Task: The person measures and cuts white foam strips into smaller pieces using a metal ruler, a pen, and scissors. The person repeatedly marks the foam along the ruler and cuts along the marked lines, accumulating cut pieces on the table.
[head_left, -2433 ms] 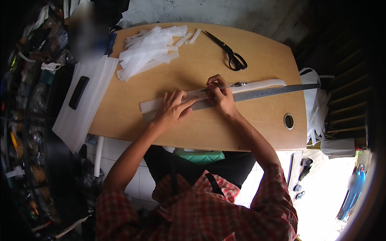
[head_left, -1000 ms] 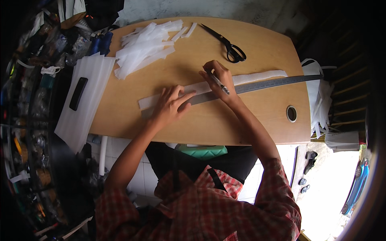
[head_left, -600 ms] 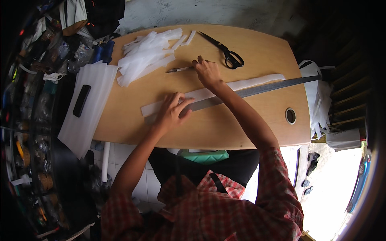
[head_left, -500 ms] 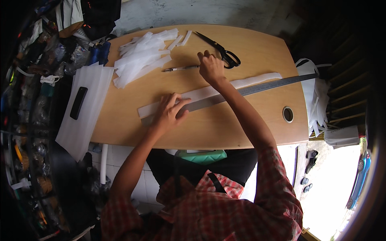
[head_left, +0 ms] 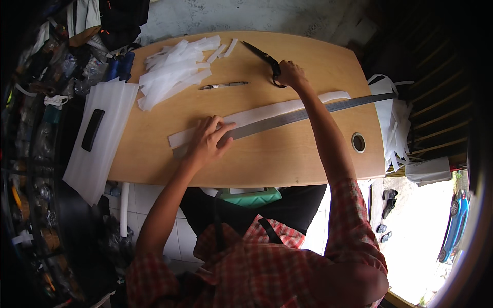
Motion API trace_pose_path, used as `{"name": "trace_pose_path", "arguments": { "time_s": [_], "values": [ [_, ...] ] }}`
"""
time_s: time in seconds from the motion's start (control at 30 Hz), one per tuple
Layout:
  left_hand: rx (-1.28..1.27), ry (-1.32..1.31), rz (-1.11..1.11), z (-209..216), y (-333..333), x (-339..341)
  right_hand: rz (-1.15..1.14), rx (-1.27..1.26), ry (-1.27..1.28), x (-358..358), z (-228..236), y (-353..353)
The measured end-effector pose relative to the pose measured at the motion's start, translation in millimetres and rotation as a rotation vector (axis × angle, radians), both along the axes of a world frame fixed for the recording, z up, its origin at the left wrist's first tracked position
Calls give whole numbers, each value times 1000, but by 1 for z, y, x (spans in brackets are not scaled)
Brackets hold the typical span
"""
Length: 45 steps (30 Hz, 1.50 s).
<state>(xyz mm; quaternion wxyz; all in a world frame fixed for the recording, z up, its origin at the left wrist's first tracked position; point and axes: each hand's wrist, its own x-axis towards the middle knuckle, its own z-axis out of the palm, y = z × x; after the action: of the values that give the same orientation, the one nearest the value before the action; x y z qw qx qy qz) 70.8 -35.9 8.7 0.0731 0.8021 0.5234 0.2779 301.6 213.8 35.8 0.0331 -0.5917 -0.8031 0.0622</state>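
My left hand (head_left: 205,141) lies with its fingers spread across a long grey metal ruler (head_left: 287,119) and the white foam strip (head_left: 262,112) along the ruler's far edge. At the back of the table, my right hand (head_left: 293,75) is closed over the handles of black scissors (head_left: 263,55); the blades point away to the far left, and the hand hides most of the handles. A slim pen (head_left: 225,85) rests on the table left of the scissors. Behind it to the left is a loose pile of cut white strips (head_left: 172,72).
Wide white sheets (head_left: 102,138) with a black phone (head_left: 93,130) overhang the table's left side. A cable hole (head_left: 358,142) is near the right edge of the wooden table (head_left: 257,169). White scraps hang from a bag (head_left: 395,128) at the right. Cluttered shelves (head_left: 43,195) stand left.
My right hand has moved right from beside the pen to the scissors and closed on their handles. The pen lies free. My left hand stays on the ruler and strip.
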Motion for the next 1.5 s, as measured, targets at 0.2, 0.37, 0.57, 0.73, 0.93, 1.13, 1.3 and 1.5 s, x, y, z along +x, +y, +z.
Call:
{"name": "trace_pose_path", "arguments": {
  "time_s": [0.2,0.37,0.57,0.73,0.93,1.13,1.3,1.5],
  "values": [
    [4,-5,4,-4,1,0,-60,-512,454,29,17,7],
    [146,40,19,-7,5,-1,211,-645,1418,62,11,-91],
    [32,-4,59,-6,20,3,214,-710,1672,67,2,-228],
    [-257,-244,60,-3,47,0,42,-725,1432,78,-14,-294],
    [-614,-346,41,36,74,-5,9,-712,1245,85,-4,-319],
    [-740,-568,-118,71,69,3,-5,-727,1203,81,-16,-328],
    [-852,-494,-104,84,59,11,49,-709,1264,78,-33,-332],
    [-891,-421,-98,90,52,15,15,-724,1347,68,-28,-336]
  ]
}}
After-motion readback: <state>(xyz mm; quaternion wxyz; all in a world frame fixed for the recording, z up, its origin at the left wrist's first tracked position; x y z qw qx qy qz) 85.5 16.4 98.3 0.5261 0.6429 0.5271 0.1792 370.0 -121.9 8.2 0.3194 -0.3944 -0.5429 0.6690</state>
